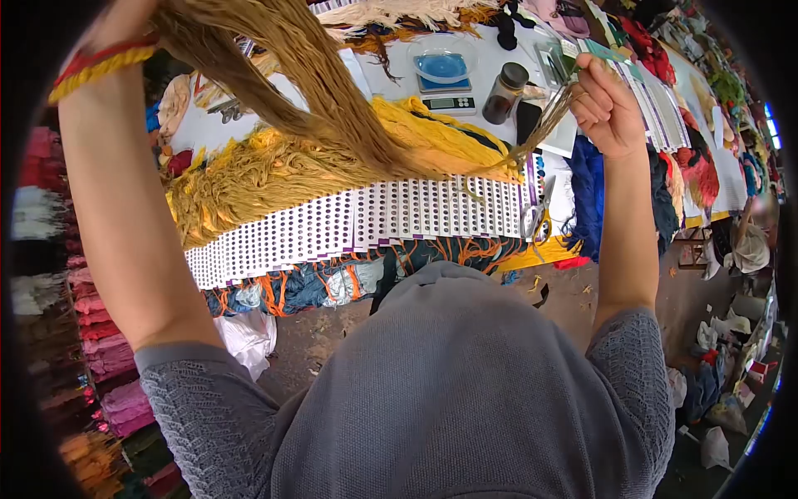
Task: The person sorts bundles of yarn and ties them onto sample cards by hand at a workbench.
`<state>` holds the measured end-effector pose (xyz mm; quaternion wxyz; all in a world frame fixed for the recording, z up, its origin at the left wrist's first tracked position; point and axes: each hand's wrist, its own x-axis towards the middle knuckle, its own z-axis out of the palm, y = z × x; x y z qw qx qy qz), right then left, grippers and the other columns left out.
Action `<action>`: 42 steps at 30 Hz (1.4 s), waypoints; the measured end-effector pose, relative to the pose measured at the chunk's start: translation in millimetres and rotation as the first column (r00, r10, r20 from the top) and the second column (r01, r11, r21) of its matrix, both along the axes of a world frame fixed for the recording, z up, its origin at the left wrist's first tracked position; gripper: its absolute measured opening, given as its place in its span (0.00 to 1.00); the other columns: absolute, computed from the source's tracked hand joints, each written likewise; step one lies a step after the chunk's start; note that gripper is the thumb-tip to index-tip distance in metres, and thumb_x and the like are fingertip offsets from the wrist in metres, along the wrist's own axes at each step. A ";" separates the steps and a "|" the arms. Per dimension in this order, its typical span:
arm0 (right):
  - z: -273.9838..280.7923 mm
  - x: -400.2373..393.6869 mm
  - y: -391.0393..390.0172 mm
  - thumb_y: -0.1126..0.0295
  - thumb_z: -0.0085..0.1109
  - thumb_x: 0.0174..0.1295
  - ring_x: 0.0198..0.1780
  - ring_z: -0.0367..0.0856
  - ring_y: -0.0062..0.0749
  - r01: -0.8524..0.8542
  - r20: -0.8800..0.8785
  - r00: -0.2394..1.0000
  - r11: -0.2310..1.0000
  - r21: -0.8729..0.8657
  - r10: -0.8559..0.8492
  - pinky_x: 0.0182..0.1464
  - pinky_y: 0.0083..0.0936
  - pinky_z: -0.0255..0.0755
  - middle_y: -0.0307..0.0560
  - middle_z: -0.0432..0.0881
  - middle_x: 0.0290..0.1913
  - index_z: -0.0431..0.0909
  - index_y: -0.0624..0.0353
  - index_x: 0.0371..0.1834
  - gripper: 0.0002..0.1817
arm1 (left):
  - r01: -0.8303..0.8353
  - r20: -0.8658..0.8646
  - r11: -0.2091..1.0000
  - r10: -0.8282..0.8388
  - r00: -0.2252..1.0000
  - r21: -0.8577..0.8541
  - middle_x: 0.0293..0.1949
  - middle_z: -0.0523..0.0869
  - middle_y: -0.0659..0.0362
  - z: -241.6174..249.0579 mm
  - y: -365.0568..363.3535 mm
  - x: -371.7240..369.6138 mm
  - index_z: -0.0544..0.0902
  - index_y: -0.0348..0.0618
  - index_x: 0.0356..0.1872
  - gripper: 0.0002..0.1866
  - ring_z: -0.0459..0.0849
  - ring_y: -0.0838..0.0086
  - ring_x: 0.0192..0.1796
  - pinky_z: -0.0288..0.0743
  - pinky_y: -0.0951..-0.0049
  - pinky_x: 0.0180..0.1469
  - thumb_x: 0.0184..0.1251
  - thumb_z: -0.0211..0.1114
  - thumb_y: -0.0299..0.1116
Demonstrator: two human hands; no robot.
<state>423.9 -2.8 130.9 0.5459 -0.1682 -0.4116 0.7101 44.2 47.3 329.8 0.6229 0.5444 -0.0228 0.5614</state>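
A long hank of olive-brown yarn (320, 91) hangs in a curve between my two hands above the table. My left hand (120, 21), with a red and yellow band at the wrist, is raised at the top left edge; its fingers are mostly cut off, and the thick end of the hank comes down from it. At the right, my right hand (605, 104) is closed on the thin, gathered end of the same yarn. Beneath the hank lie a heap of olive-gold yarn (241, 179) and bright yellow yarn (424, 129).
White cards with rows of dark dots (332, 224) line the table's front edge. Behind lie a digital scale (449, 104) with a clear bowl (440, 62), and a dark-lidded jar (505, 93). Scissors (540, 214) and blue yarn (587, 195) are at the right. Coloured yarn stacks (108, 349) stand left.
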 end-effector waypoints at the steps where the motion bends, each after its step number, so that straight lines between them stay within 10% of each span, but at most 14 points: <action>1: -2.6 -3.1 -3.6 0.69 0.42 0.65 0.13 0.49 0.11 -0.001 -0.003 1.000 1.000 -0.006 0.001 0.17 0.11 0.46 0.28 0.53 0.13 0.73 0.64 0.43 0.12 | 0.073 -0.055 0.994 -0.068 0.996 0.083 0.45 0.70 0.35 0.2 -2.6 2.7 0.57 0.24 0.54 0.25 0.76 0.54 0.46 0.76 0.60 0.50 0.63 0.55 0.31; 2: -3.4 -6.7 -7.2 0.69 0.43 0.64 0.14 0.48 0.11 0.013 0.000 1.000 0.999 -0.032 -0.013 0.17 0.11 0.45 0.28 0.52 0.13 0.73 0.64 0.42 0.12 | 0.165 0.043 0.934 -0.160 0.986 -0.316 0.69 0.41 0.64 -11.2 -16.4 -2.5 0.43 0.56 0.67 0.40 0.40 0.70 0.70 0.43 0.54 0.67 0.58 0.41 0.64; 3: -2.5 -9.0 -8.9 0.68 0.44 0.64 0.14 0.48 0.11 0.032 0.006 0.999 0.998 -0.049 -0.032 0.16 0.11 0.45 0.28 0.52 0.13 0.73 0.64 0.42 0.12 | -0.254 -0.111 0.930 0.232 0.966 -0.264 0.16 0.66 0.72 -39.6 -3.3 3.3 0.58 0.60 0.08 0.23 0.69 0.82 0.27 0.67 0.71 0.40 0.61 0.45 0.52; 5: -13.9 -20.3 -12.0 0.68 0.48 0.62 0.13 0.49 0.11 0.091 0.116 0.990 0.990 -0.108 -0.079 0.16 0.11 0.45 0.27 0.54 0.13 0.74 0.64 0.39 0.11 | -0.136 -0.284 0.947 0.050 0.958 -0.291 0.48 0.75 0.45 -104.4 2.3 -20.4 0.66 0.27 0.52 0.27 0.74 0.62 0.49 0.65 0.66 0.57 0.67 0.41 0.45; 6: -18.7 -30.5 -14.8 0.68 0.49 0.61 0.13 0.51 0.11 0.111 0.177 0.980 0.986 -0.126 -0.088 0.15 0.11 0.45 0.27 0.55 0.13 0.74 0.64 0.38 0.10 | 0.167 -0.268 0.953 -0.234 0.935 -0.251 0.42 0.78 0.47 -125.6 -6.6 -3.7 0.70 0.29 0.47 0.23 0.75 0.62 0.49 0.68 0.65 0.54 0.67 0.42 0.43; 8: -23.5 -57.2 -27.6 0.66 0.52 0.59 0.14 0.55 0.11 0.143 0.356 0.931 0.978 -0.152 -0.081 0.16 0.11 0.49 0.28 0.59 0.13 0.76 0.62 0.35 0.10 | -0.076 -0.275 0.824 -0.099 0.956 -0.561 0.41 0.79 0.51 -158.2 -59.7 32.6 0.72 0.35 0.46 0.25 0.78 0.70 0.46 0.73 0.70 0.45 0.66 0.44 0.50; 13: -38.2 -124.0 -59.6 0.64 0.55 0.56 0.16 0.61 0.11 0.130 0.664 0.747 0.986 -0.107 -0.027 0.18 0.10 0.55 0.31 0.68 0.16 0.76 0.61 0.36 0.11 | -0.094 -0.440 0.800 -0.225 0.869 -0.593 0.52 0.73 0.52 -231.5 -98.6 66.5 0.65 0.33 0.56 0.30 0.74 0.68 0.52 0.71 0.69 0.51 0.66 0.42 0.52; 32: -67.3 -135.5 -60.4 0.75 0.52 0.58 0.35 0.77 0.22 0.143 0.470 0.881 0.973 -0.178 -0.043 0.39 0.20 0.76 0.46 0.77 0.41 0.73 0.69 0.35 0.07 | -0.121 -0.350 0.641 -0.243 0.905 -0.758 0.48 0.76 0.56 -252.7 -102.3 78.9 0.72 0.34 0.50 0.21 0.75 0.74 0.48 0.73 0.72 0.47 0.67 0.47 0.43; 42: -68.1 -136.4 -54.9 0.66 0.45 0.62 0.15 0.63 0.15 -0.038 0.165 0.978 0.889 -0.457 0.127 0.18 0.14 0.57 0.37 0.71 0.18 0.72 0.63 0.39 0.11 | -0.138 -0.292 0.594 -0.171 0.941 -0.793 0.38 0.80 0.56 -268.5 -96.5 68.4 0.76 0.34 0.43 0.15 0.78 0.74 0.38 0.72 0.74 0.42 0.65 0.49 0.35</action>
